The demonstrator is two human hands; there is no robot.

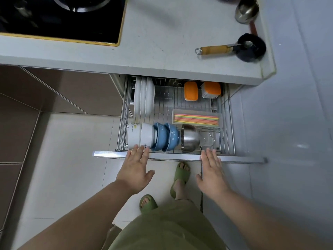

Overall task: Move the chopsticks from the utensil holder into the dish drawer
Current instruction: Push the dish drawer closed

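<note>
The dish drawer point(180, 156) stands pulled out below the counter, its metal front bar facing me. Several coloured chopsticks point(196, 119), orange, yellow and green, lie flat in a clear tray point(175, 112) on the wire rack at the drawer's right. My left hand point(136, 169) is open, palm down, fingertips touching the front bar near the white bowls. My right hand point(210, 171) is open too, fingers resting on the bar in front of the steel bowl. Neither hand holds anything. No utensil holder is in view.
White plates point(144, 98), white cups point(140, 136), blue bowls point(165, 137), a steel bowl point(189, 138) and orange-lidded boxes point(191, 91) fill the drawer. A black brush point(250, 47) and steel ladle point(246, 9) lie on the counter. A stove point(63, 18) sits left. My green slippers point(181, 175) stand below.
</note>
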